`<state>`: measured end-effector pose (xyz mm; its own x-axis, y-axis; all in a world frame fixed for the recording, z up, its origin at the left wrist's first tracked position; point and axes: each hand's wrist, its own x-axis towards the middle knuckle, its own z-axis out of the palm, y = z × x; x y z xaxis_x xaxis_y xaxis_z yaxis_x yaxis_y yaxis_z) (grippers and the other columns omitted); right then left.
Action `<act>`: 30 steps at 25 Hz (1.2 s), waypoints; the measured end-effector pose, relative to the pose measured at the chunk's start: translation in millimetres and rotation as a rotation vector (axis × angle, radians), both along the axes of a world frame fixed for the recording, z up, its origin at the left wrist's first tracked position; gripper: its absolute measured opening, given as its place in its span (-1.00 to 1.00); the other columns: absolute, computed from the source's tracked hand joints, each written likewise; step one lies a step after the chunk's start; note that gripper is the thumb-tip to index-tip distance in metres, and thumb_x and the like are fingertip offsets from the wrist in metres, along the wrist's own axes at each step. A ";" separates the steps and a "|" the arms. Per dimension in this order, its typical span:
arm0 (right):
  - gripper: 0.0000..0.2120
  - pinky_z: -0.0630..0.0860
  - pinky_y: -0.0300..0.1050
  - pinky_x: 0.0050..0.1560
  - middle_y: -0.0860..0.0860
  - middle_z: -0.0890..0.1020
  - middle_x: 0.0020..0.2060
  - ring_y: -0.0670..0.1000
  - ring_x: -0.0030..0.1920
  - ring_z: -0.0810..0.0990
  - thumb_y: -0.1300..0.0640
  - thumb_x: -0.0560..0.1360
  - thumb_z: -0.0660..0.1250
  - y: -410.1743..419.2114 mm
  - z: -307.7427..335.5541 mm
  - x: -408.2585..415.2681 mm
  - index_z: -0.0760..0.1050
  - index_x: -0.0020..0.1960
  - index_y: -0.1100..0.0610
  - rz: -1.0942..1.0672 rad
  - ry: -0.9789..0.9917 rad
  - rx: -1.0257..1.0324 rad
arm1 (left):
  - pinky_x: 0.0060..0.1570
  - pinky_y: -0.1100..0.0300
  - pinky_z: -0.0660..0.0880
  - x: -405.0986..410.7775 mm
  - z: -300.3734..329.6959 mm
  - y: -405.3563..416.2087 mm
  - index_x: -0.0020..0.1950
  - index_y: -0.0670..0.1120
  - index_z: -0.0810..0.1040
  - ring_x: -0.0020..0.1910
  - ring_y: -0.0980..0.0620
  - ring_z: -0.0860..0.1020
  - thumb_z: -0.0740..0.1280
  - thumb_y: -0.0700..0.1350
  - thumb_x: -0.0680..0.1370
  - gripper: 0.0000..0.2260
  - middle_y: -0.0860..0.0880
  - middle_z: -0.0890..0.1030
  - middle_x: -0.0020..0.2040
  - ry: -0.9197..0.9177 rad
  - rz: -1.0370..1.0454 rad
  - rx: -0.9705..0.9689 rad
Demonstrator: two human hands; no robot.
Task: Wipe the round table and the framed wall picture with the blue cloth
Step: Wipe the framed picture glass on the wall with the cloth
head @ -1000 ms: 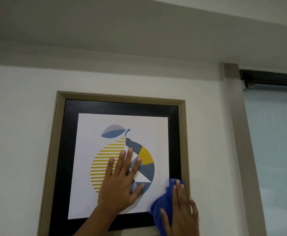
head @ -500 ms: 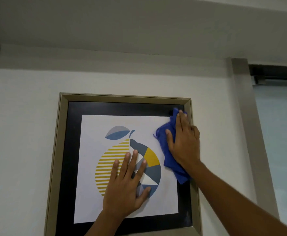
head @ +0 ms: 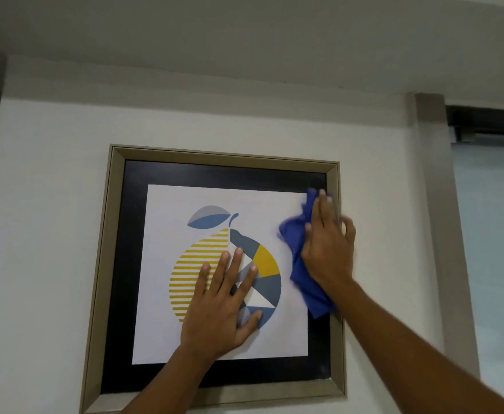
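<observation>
The framed wall picture point(head: 116, 264) hangs on a white wall: a beige frame, a black mat and a white print of a striped yellow and blue fruit. My left hand point(head: 224, 306) lies flat on the glass over the fruit, fingers spread. My right hand point(head: 328, 246) presses the blue cloth point(head: 300, 264) against the picture's right side, fingertips near the upper right corner of the print. The cloth hangs crumpled below and left of my palm. The round table is out of view.
White wall point(head: 50, 204) surrounds the frame. A beige pilaster point(head: 442, 204) runs down to the right of it, with a frosted window point(head: 495, 234) and a dark rail point(head: 486, 121) beyond. The ceiling soffit point(head: 244, 55) is close above.
My right hand has carried the blue cloth up from the frame's lower right corner to the upper right side. My left hand has stayed flat on the fruit.
</observation>
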<state>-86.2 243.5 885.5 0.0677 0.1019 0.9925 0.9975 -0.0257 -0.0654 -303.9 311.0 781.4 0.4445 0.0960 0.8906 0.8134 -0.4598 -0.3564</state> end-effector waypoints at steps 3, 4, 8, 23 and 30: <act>-0.51 0.15 0.06 0.37 0.12 0.25 0.51 0.09 0.50 0.22 0.12 0.61 0.02 8.0 44.0 1.8 0.21 0.50 0.25 -0.046 0.032 0.052 | 0.59 -0.18 -0.12 0.3 -2.9 2.3 0.64 0.00 0.10 0.65 -0.18 -0.02 0.10 0.36 0.59 -0.28 -0.14 0.03 0.68 -0.013 -0.013 0.014; -0.54 0.20 0.06 0.34 0.13 0.31 0.48 0.10 0.47 0.28 0.14 0.61 0.06 10.6 32.6 1.4 0.27 0.47 0.26 -0.029 0.041 0.101 | 0.58 -0.18 -0.11 0.1 -2.7 2.7 0.65 0.00 0.10 0.65 -0.19 -0.02 0.09 0.35 0.59 -0.28 -0.14 0.03 0.68 -0.010 -0.009 0.019; -0.56 0.37 0.13 0.24 0.20 0.39 0.41 0.20 0.40 0.39 0.13 0.60 0.11 16.5 -120.3 -11.2 0.31 0.43 0.31 0.118 0.075 0.151 | 0.58 -0.22 -0.05 2.0 -2.8 3.1 0.65 -0.02 0.09 0.64 -0.20 -0.01 0.08 0.34 0.59 -0.28 -0.17 0.04 0.67 -0.004 0.003 0.017; -0.43 0.18 -0.07 0.42 0.15 0.27 0.50 0.12 0.49 0.25 0.00 0.58 0.13 13.9 26.2 -5.1 0.21 0.50 0.27 0.196 0.081 0.179 | 0.53 -0.20 0.04 -0.2 -1.1 3.3 0.62 0.01 0.19 0.64 -0.19 0.02 0.09 0.38 0.57 -0.28 -0.14 0.12 0.65 0.003 0.016 -0.008; -0.42 0.00 -0.31 0.43 0.33 0.39 0.26 0.15 0.22 0.40 -0.06 0.64 -0.01 10.8 -147.6 -19.0 0.15 0.46 0.36 0.257 0.326 -0.186 | 0.51 -0.27 0.09 2.7 -2.2 2.5 0.63 -0.01 0.17 0.63 -0.23 0.05 0.09 0.37 0.57 -0.28 -0.17 0.12 0.65 -0.004 0.024 0.022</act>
<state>-105.2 254.3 738.0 0.3229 0.3310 0.8867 0.9012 0.1786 -0.3948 -301.2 313.5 779.2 0.4385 0.0871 0.8945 0.8257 -0.4321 -0.3627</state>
